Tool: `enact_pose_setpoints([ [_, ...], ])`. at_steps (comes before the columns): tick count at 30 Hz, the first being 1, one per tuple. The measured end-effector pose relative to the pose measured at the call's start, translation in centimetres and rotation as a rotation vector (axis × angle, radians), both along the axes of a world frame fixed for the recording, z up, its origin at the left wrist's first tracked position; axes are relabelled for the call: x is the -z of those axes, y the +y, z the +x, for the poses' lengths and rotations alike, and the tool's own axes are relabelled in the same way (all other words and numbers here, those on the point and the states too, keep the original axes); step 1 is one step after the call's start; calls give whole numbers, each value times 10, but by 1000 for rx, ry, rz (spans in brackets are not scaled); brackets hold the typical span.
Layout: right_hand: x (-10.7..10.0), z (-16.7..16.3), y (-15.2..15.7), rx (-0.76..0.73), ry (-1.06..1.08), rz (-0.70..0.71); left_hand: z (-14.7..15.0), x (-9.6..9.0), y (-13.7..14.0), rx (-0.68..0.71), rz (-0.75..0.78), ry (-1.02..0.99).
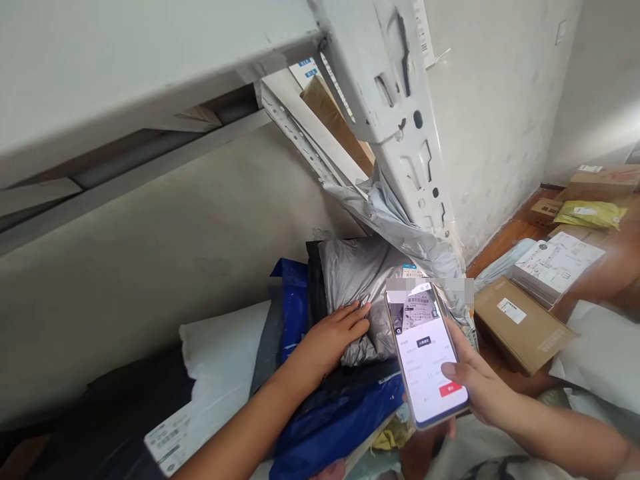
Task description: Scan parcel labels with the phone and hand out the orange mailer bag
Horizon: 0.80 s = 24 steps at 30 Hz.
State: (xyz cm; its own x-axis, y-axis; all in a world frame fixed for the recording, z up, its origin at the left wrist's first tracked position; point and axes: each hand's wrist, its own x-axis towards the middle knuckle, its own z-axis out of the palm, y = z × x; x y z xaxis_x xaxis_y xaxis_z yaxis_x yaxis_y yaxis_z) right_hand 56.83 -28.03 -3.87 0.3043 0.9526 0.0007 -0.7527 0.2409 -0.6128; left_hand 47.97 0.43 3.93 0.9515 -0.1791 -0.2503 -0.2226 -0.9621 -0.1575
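A silver-grey plastic mailer bag (367,267) lies on top of a stack of parcels on the rack. My left hand (337,337) rests on it with the fingers stretched out, pressing its crinkled surface. My right hand (473,377) is wrapped round a smartphone (427,363), its thumb over the lower right of the lit screen. The phone is held above the bag's right side, and a barcode label appears at the top of the screen. Part of the bag's label (411,269) shows behind the phone; the rest is hidden. A blue mailer bag (340,420) sits underneath.
White metal shelving stands over the stack, with an upright post (400,120) and an upper shelf (150,73). A white mailer bag (225,340) lies at left. On the wooden floor at right are a brown carton (525,333), a white box (565,260) and a yellow parcel (590,215).
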Motion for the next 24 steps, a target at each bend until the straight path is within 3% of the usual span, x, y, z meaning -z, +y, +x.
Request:
enact_pose_setpoints([
  [10,6,-2,5,-17,-6,10,-1,3,2,-3,-36,-16],
  [17,-1,3,0,-74,-77,65,-2,3,4,-36,-72,6],
  [24,-6,9,-10,-194,-102,162,1,15,4,-114,-255,-87],
])
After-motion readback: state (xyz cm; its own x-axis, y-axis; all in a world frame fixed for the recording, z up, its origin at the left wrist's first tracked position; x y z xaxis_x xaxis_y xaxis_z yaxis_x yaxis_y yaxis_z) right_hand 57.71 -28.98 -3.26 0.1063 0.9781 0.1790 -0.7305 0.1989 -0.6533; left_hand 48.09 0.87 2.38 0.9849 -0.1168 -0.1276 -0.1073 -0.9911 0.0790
